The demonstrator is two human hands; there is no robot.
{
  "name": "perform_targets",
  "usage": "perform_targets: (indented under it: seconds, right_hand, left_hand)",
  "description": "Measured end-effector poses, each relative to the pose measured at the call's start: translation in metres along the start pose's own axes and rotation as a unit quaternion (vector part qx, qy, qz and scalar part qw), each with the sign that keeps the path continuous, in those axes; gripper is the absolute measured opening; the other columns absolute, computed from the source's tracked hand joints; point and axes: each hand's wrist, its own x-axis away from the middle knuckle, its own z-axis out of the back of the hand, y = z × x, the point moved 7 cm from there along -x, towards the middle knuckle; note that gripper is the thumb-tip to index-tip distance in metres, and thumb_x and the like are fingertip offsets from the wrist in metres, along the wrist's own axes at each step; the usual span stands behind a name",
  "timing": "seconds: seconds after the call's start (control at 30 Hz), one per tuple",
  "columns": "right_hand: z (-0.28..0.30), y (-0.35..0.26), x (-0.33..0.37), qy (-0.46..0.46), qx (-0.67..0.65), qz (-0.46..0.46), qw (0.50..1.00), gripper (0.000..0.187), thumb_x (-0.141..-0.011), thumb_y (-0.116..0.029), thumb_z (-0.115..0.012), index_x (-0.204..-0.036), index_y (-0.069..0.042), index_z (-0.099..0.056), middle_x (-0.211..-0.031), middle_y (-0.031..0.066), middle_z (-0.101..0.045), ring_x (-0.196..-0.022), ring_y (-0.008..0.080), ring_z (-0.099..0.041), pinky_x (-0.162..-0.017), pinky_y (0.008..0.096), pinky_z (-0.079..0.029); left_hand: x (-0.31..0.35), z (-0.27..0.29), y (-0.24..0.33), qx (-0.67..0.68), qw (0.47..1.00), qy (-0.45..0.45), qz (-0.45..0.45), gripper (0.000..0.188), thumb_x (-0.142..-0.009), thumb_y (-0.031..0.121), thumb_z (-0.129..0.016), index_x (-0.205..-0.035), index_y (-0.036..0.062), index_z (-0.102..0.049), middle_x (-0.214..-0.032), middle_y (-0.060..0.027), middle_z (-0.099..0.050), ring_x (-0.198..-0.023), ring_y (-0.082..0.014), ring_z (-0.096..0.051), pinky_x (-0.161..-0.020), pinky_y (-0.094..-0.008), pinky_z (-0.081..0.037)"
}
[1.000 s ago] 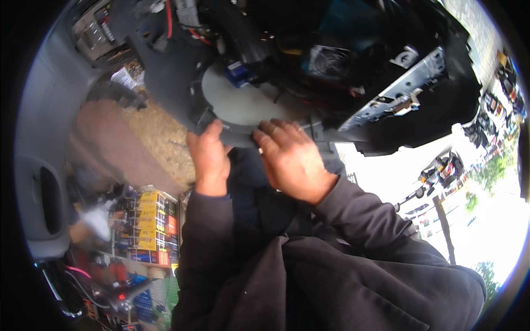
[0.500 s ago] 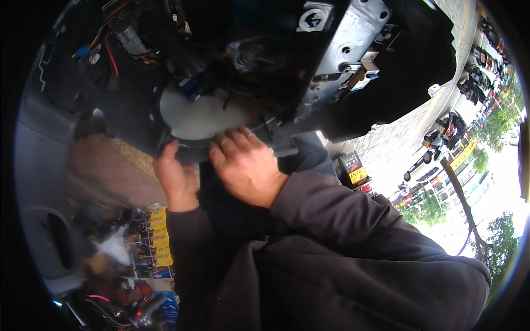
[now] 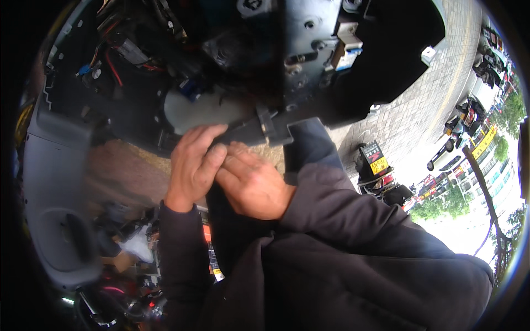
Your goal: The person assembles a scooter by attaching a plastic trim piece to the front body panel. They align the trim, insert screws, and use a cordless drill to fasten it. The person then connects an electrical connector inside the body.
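The left hand (image 3: 192,167) and the right hand (image 3: 255,186) lie together, the left thumb touching or nearly touching the right fingers. Both have bent fingers; whether either pinches anything cannot be told. They are at the lower edge of a large black plastic housing (image 3: 132,118), which spreads from ten to one o'clock of them. At twelve o'clock, just beyond the left fingertips, a whitish oval panel (image 3: 196,110) sits in the housing, with a small blue connector (image 3: 190,89) at its upper edge. A silver metal plate with round holes (image 3: 309,41) stands at one o'clock. At three o'clock, a dark box (image 3: 371,153) bears pale printing and a yellow label. Farther off, a yellow banner (image 3: 485,142) carries lettering too small to read.
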Motion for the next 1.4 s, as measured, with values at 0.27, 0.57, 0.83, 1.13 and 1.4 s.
perform_targets:
  seconds: [0.27,0.57,0.83,1.13,1.4]
  right_hand:
    - [-0.003,0.050,0.056,-0.036,-0.158,-0.241,0.957,0.025,-0.083,-0.010,-0.070,-0.105,0.002,-0.068,-0.096,0.0215,-0.068,-0.091,0.0409,-0.067,-0.081,0.0458,-0.055]
    - [-0.021,0.102,0.071,0.042,-0.347,-0.382,0.855,0.028,-0.087,-0.013,-0.069,-0.108,0.005,-0.064,-0.085,0.0157,-0.070,-0.079,0.0283,-0.068,-0.072,0.0393,-0.052]
    - [-0.029,0.103,0.065,0.110,-0.527,-0.403,0.740,0.018,-0.093,-0.008,-0.063,-0.110,0.000,-0.064,-0.097,0.0078,-0.066,-0.087,0.0169,-0.063,-0.073,0.0331,-0.055]
    - [-0.040,0.120,0.062,0.114,-0.488,-0.371,0.782,0.023,-0.101,-0.013,-0.058,-0.119,0.001,-0.061,-0.105,0.0130,-0.069,-0.090,0.0235,-0.069,-0.075,0.0359,-0.059]
    - [-0.037,0.127,0.054,0.134,-0.481,-0.294,0.815,0.018,-0.097,-0.008,-0.058,-0.110,0.002,-0.067,-0.094,0.0111,-0.070,-0.080,0.0202,-0.067,-0.066,0.0363,-0.056]
  left_hand:
    - [-0.001,-0.017,0.015,-0.198,0.979,0.025,-0.033,0.038,-0.080,0.017,-0.072,-0.116,0.0022,-0.068,-0.121,-0.0158,-0.068,-0.111,-0.0361,-0.062,-0.094,-0.0431,-0.051]
    - [-0.001,-0.027,0.012,-0.232,0.968,0.072,-0.060,0.028,-0.085,0.017,-0.070,-0.110,0.0026,-0.070,-0.103,-0.0171,-0.070,-0.100,-0.0382,-0.063,-0.085,-0.0451,-0.052]
    - [-0.006,-0.024,0.000,-0.236,0.971,0.033,0.004,0.034,-0.086,0.019,-0.071,-0.115,0.0014,-0.071,-0.099,-0.0205,-0.072,-0.088,-0.0357,-0.070,-0.078,-0.0409,-0.054]
    - [-0.016,-0.022,-0.011,-0.107,0.993,-0.033,-0.033,0.033,-0.091,0.018,-0.066,-0.118,0.0009,-0.069,-0.088,-0.0129,-0.073,-0.081,-0.0193,-0.070,-0.075,-0.0345,-0.053]
    - [0.002,-0.031,-0.009,-0.207,0.978,0.014,0.008,0.034,-0.090,0.014,-0.066,-0.121,-0.0007,-0.067,-0.097,-0.0081,-0.072,-0.084,-0.0121,-0.062,-0.080,-0.0296,-0.050]
